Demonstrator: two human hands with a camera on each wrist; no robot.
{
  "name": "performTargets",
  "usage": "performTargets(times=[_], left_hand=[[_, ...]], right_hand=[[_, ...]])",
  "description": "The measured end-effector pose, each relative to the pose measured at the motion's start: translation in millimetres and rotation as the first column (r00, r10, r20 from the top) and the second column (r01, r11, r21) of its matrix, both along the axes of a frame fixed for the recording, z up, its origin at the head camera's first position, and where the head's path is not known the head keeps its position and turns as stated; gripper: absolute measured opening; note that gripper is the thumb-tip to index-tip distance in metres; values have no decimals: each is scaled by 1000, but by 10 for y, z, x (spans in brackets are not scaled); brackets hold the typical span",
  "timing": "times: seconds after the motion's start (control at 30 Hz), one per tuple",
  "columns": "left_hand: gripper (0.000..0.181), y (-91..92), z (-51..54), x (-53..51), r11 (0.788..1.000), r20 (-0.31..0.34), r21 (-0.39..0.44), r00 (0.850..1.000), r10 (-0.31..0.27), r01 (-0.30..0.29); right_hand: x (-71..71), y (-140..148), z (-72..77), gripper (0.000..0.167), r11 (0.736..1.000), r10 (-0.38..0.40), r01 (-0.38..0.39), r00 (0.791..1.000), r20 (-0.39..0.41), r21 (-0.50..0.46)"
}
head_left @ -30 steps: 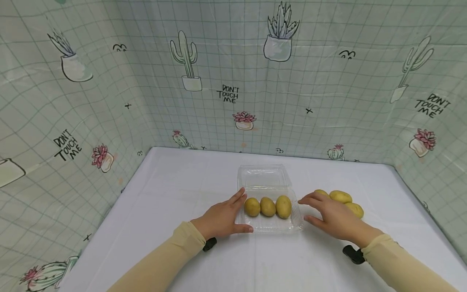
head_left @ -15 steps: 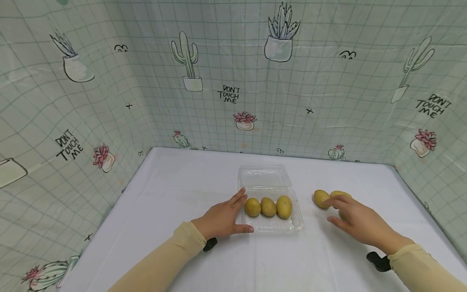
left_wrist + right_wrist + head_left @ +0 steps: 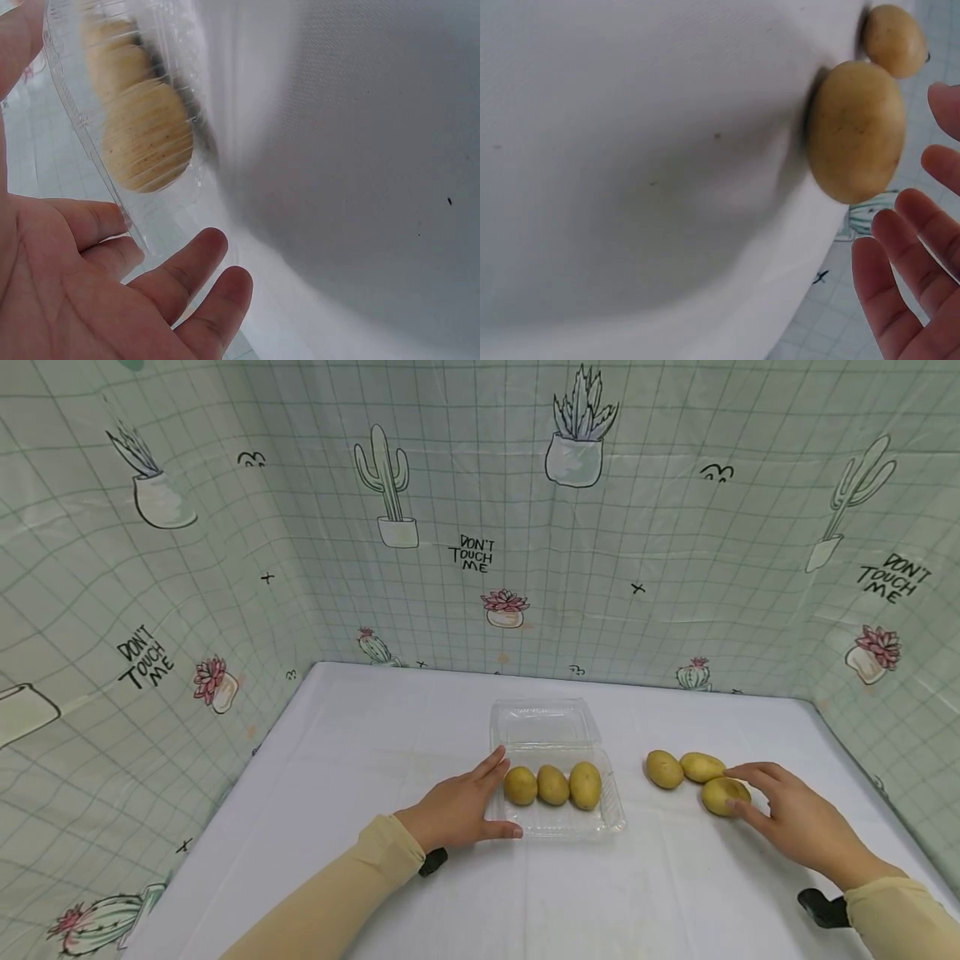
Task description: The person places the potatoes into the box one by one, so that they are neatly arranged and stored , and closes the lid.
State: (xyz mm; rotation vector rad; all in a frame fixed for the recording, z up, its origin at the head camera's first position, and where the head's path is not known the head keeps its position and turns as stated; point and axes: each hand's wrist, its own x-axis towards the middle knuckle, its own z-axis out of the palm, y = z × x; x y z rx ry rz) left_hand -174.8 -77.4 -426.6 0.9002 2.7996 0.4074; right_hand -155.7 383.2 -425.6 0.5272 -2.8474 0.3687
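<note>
In the head view a clear plastic clamshell box (image 3: 558, 823) lies with its lid (image 3: 546, 723) folded back. Three yellow potatoes stand in a row inside: left (image 3: 521, 786), middle (image 3: 552, 785) and right (image 3: 585, 786). My left hand (image 3: 456, 808) rests spread at the box's left side, thumb along the front corner; the left wrist view has its fingers by the clear wall. My right hand (image 3: 810, 827), fingers loosely bent, hovers round the right side of a loose potato (image 3: 723, 797). In the right wrist view a gap shows between those fingers and that potato (image 3: 856, 132).
Two more potatoes, one left (image 3: 664, 769) and one behind (image 3: 702, 767), lie beside the loose one, right of the box. A white cloth (image 3: 360, 727) covers the table. Printed curtains (image 3: 450, 485) hang at the back and both sides.
My right hand has moved rightward, from beside the box, across the loose potatoes, to the right side of the nearest one, uncovering them. My left hand and the box have stayed put.
</note>
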Motion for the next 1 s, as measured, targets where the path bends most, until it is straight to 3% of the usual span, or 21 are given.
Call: performTargets(times=[0.43,0.67,1.0], left_hand=[[98,7,17,3,1000,-9,6,1000,-11,11],[99,2,22,7,1000,-3,2,1000,-6,6],[99,3,8,-3,1000,-1,-4,1000,3,-3]], right_hand=[[-46,115,-143,44,994,-35,47,991,125,-95],[-83,134,-187,53,982,-58,100,967,248,-162],[-100,119,-236,60,971,-81,144,949,304,-191]])
